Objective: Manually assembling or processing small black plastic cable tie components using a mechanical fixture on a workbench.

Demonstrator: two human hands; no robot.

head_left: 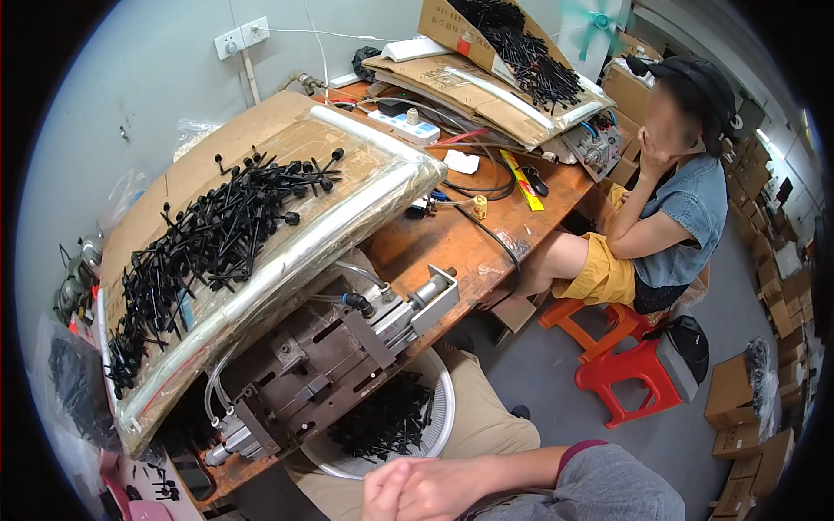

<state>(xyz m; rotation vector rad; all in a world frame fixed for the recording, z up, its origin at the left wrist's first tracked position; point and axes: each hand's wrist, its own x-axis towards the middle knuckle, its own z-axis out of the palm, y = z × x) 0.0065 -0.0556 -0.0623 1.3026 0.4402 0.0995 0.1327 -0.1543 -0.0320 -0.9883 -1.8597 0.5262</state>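
Observation:
At the lower edge of the head view my two hands are brought together, closed against each other. My right hand (439, 488) comes in from the right below a grey sleeve, its fingers curled. Pressed against it is my left hand (380, 491), also closed and partly cut off by the frame edge. No object shows in either hand. Just beyond them, between my knees, a white basket (445, 408) holds many thin black parts with round heads (382, 421). Above the basket, a metal fixture with pneumatic cylinders (321, 365) is mounted at the edge of the wooden bench (460, 252).
A cardboard sheet with taped white edges (365, 187) bears a heap of similar black parts (217, 226). Farther back stand a power strip (404, 127), a yellow packet (524, 184) and an open carton (486, 43). A seated person (669, 200) is at right, near red stools (625, 373).

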